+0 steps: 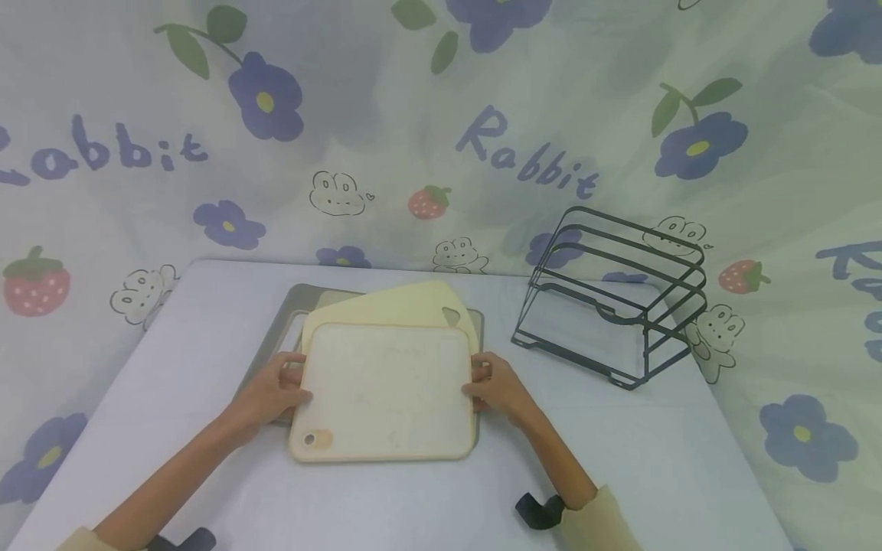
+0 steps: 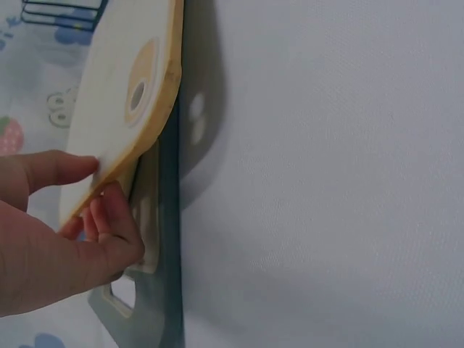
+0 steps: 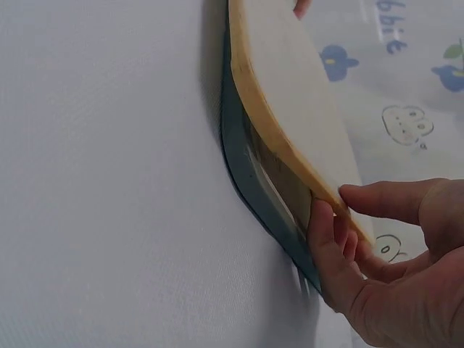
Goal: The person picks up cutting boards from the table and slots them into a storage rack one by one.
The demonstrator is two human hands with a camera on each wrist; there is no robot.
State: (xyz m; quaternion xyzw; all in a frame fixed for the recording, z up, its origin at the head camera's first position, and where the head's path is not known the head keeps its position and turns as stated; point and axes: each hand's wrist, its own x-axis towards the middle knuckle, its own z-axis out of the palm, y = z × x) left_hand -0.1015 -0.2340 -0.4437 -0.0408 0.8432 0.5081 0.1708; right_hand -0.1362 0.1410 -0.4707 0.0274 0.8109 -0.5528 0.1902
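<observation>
Left hand [image 1: 267, 392] and right hand [image 1: 499, 389] pinch the white cutting board [image 1: 389, 390] by its sides; if one grip slips, it may drop onto the yellow board [image 1: 386, 304]

A white table [image 1: 641, 451] with rounded far corners carries a flat grey cutting board [image 1: 281, 330] near its middle, largely covered by other boards. A dark metal rack [image 1: 615, 315] stands well to the right, toward the far edge.
</observation>
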